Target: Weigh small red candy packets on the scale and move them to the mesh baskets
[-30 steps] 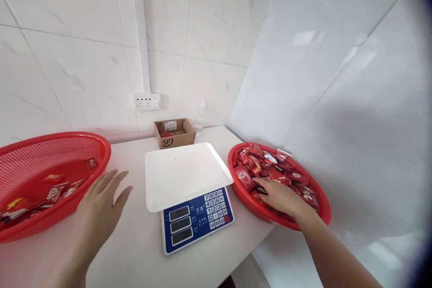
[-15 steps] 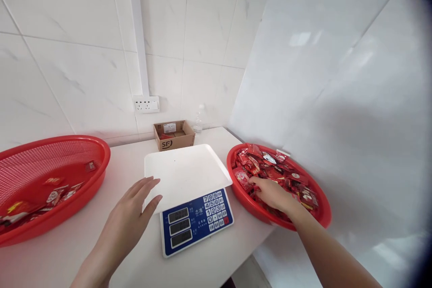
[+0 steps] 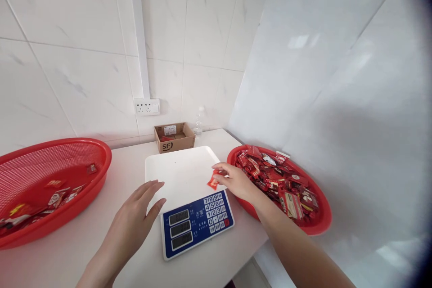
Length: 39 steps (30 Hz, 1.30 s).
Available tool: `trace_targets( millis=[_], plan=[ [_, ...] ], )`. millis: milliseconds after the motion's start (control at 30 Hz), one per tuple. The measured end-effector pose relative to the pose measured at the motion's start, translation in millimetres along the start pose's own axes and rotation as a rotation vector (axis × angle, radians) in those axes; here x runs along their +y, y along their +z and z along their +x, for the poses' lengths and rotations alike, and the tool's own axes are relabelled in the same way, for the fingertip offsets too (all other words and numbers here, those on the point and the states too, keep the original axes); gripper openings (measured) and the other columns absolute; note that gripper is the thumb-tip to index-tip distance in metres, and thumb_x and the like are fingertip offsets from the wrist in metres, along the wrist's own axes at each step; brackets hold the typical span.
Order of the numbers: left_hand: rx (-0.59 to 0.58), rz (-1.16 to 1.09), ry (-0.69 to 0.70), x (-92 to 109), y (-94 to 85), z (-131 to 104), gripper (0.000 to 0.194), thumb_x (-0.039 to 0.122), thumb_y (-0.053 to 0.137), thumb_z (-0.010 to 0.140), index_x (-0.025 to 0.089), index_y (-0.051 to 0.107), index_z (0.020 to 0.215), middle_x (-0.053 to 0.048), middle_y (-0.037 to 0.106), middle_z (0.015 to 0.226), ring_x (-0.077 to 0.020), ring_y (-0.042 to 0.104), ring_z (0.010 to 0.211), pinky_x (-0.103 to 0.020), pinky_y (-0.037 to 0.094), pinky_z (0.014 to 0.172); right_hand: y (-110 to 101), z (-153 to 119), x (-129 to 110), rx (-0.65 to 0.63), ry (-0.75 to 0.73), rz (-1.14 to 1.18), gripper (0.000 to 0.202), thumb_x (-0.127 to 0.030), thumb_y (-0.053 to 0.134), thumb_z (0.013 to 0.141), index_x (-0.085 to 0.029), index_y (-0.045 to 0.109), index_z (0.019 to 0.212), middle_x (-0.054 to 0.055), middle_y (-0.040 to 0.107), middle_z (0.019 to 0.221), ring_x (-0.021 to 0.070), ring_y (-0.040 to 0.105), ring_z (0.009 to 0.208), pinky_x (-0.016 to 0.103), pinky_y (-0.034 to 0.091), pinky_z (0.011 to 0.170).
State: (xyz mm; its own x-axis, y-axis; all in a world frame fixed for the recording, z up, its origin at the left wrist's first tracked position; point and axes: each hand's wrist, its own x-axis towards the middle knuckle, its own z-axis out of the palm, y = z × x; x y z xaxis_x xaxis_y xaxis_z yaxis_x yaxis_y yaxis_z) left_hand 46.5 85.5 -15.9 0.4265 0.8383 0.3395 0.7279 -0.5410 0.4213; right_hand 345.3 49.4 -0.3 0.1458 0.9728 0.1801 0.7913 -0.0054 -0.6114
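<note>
Between the thumb and fingers of my right hand (image 3: pixel 232 181) is a small red snack packet (image 3: pixel 213 181), held over the right side of the scale's white tray (image 3: pixel 182 173). My left hand (image 3: pixel 140 211) holds nothing; its fingers are apart beside the tray's left edge. The digital scale (image 3: pixel 197 225) has a blue panel with a keypad and three displays. To the right, a red basket (image 3: pixel 324 220) is heaped with red-wrapped snack packets (image 3: pixel 270 171).
At the left stands a larger red mesh basket (image 3: pixel 74 144) with several packets at its bottom. Behind the scale are a small cardboard box (image 3: pixel 175 144) and a clear plastic bottle (image 3: pixel 199 121). A wall socket (image 3: pixel 147 106) sits above them.
My right hand has moved left out of the right basket and over the scale tray, with a red snack packet now in it. My left hand stays nearly in place.
</note>
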Motion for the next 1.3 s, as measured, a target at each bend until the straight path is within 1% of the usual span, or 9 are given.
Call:
trace_targets(
  millis=[133,233,333,433,533,800,1100,1200,1300],
  plan=[
    [0.026,0.008,-0.014,-4.6,-3.0,0.1,0.038,0.045,0.039,0.092,0.028,0.057,0.121,-0.004,0.060,0.128,-0.0243,0.060,0.112,-0.036,0.053,0.086,-10.8,9.9,10.0,0.045,-0.015,-0.214,0.040,-0.030,0.048,0.088,-0.023,0.051,0.128,0.006,0.058,0.130,0.0168,0.055,0.115,0.032,0.045,0.096],
    [0.045,0.007,-0.010,-7.5,-3.1,0.6,0.038,0.045,0.040,0.092,0.028,0.057,0.121,-0.004,0.060,0.127,-0.0243,0.059,0.113,-0.037,0.052,0.088,-43.8,13.1,43.3,0.067,0.071,-0.377,0.046,-0.016,0.048,0.084,-0.018,0.050,0.130,0.012,0.046,0.140,0.0251,0.037,0.132,0.043,0.028,0.109],
    [0.027,-0.003,-0.003,-7.7,-0.5,0.9,0.038,0.045,0.040,0.092,0.028,0.057,0.121,-0.004,0.060,0.127,-0.0245,0.059,0.114,-0.037,0.053,0.088,-63.8,14.5,79.8,-0.051,0.178,-0.503,0.060,-0.005,0.057,0.069,-0.019,0.054,0.128,0.014,0.045,0.140,0.0299,0.043,0.127,0.045,0.034,0.104],
    [0.002,0.005,-0.007,-6.0,2.0,0.8,0.038,0.043,0.040,0.092,0.029,0.057,0.122,-0.005,0.060,0.128,-0.0254,0.058,0.116,-0.038,0.053,0.088,-58.1,17.2,103.6,-0.136,0.256,-0.584,0.073,-0.004,0.059,0.064,-0.024,0.049,0.134,0.014,0.037,0.146,0.0325,0.045,0.125,0.044,0.040,0.097],
    [-0.015,0.018,-0.011,-4.5,2.0,0.3,0.038,0.043,0.040,0.092,0.028,0.057,0.123,-0.005,0.060,0.128,-0.0259,0.057,0.117,-0.040,0.052,0.089,-43.7,22.4,112.5,-0.134,0.308,-0.650,0.074,-0.004,0.055,0.070,-0.025,0.041,0.140,0.019,0.029,0.149,0.0394,0.042,0.125,0.049,0.042,0.089],
    [-0.036,0.029,-0.016,-4.0,1.0,0.3,0.039,0.043,0.040,0.092,0.028,0.056,0.125,-0.004,0.060,0.129,-0.0265,0.056,0.119,-0.041,0.051,0.091,-55.0,20.1,116.9,-0.027,0.235,-0.634,0.045,-0.010,0.042,0.083,-0.022,0.059,0.123,0.014,0.055,0.122,0.0256,0.060,0.102,0.037,0.042,0.086],
    [-0.049,0.029,-0.015,-3.1,1.6,0.7,0.039,0.042,0.040,0.092,0.028,0.056,0.125,-0.005,0.060,0.129,-0.0277,0.056,0.118,-0.042,0.052,0.090,-98.9,6.5,98.9,0.219,0.230,-0.388,0.035,-0.025,0.048,0.082,-0.020,0.062,0.114,0.007,0.065,0.119,0.0238,0.060,0.108,0.038,0.043,0.095],
    [-0.049,0.024,0.005,-2.5,2.6,1.4,0.038,0.041,0.040,0.092,0.026,0.057,0.124,-0.005,0.061,0.128,-0.0278,0.056,0.118,-0.042,0.052,0.090,-94.6,7.5,81.9,0.247,0.214,-0.305,0.037,-0.033,0.049,0.082,-0.021,0.061,0.115,0.006,0.066,0.118,0.0245,0.063,0.104,0.040,0.046,0.092],
    [-0.077,0.031,0.045,0.7,2.4,1.2,0.036,0.035,0.042,0.093,0.023,0.056,0.124,-0.006,0.060,0.128,-0.0275,0.055,0.120,-0.044,0.049,0.094,-69.6,14.6,58.4,0.208,0.114,-0.130,0.037,-0.037,0.054,0.079,-0.022,0.062,0.112,0.005,0.067,0.117,0.0240,0.062,0.107,0.038,0.046,0.095]
  ],
)
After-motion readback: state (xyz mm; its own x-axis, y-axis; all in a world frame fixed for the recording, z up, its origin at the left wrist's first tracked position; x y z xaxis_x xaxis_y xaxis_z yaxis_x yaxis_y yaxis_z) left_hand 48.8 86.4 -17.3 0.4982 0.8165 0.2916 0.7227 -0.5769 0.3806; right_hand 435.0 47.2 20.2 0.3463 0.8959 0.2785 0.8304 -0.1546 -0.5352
